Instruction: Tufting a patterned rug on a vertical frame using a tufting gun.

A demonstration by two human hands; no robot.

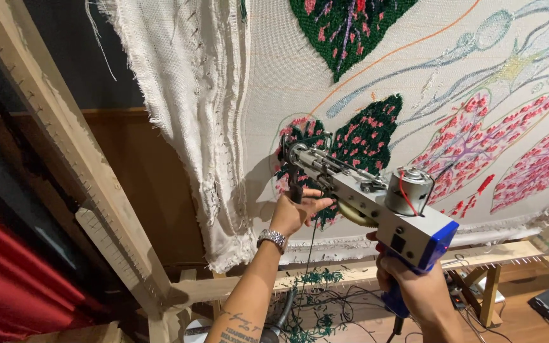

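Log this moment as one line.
left hand: grips front handle | right hand: holds tufting gun by blue grip | tip: against stretched cloth, at green-pink leaf

Tufting gun [363, 197] needle tip hidden against backing cloth [274, 76]; right hand [417, 286] covers the blue grip; green leaf motif [344, 25] cut by top edge; floor clutter [316, 305] possibly yarn, indistinct.

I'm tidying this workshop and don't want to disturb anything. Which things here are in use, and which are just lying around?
In use:
- tufting gun, right hand on its blue handle, left hand on its front grip
- stretched cloth with leaf patterns, which the gun's tip meets
- wooden frame holding the cloth

Lying about:
- green yarn scraps on the floor
- cables on the floor
- red fabric
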